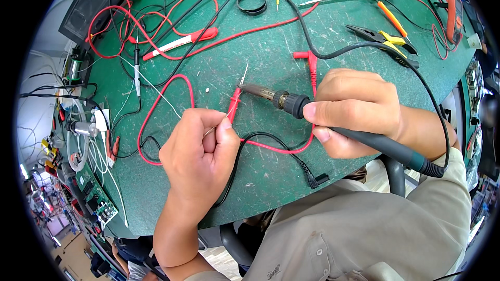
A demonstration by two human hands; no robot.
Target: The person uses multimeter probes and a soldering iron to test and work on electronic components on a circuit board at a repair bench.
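My right hand [359, 109] is wrapped round the dark handle of a soldering iron [291, 103], which points left across the bench. Its tip meets the metal end of a red test probe [234, 106] lying on the green mat. Pinched between the thumb and forefinger of my left hand [200, 143] is a thin solder wire [165, 100]. One end of the wire reaches up beside the probe, close to the iron's tip; the rest trails off to the upper left. Whether wire and tip touch is too small to tell.
A red right-angle plug [311, 62] and a black plug [312, 179] lie near my hands. Beyond are a red-and-white marker [179, 43], black tape ring [252, 3], pliers [383, 39] and an orange-handled tool [392, 19]. The iron's black cord [359, 45] loops overhead. A circuit board [97, 201] sits left.
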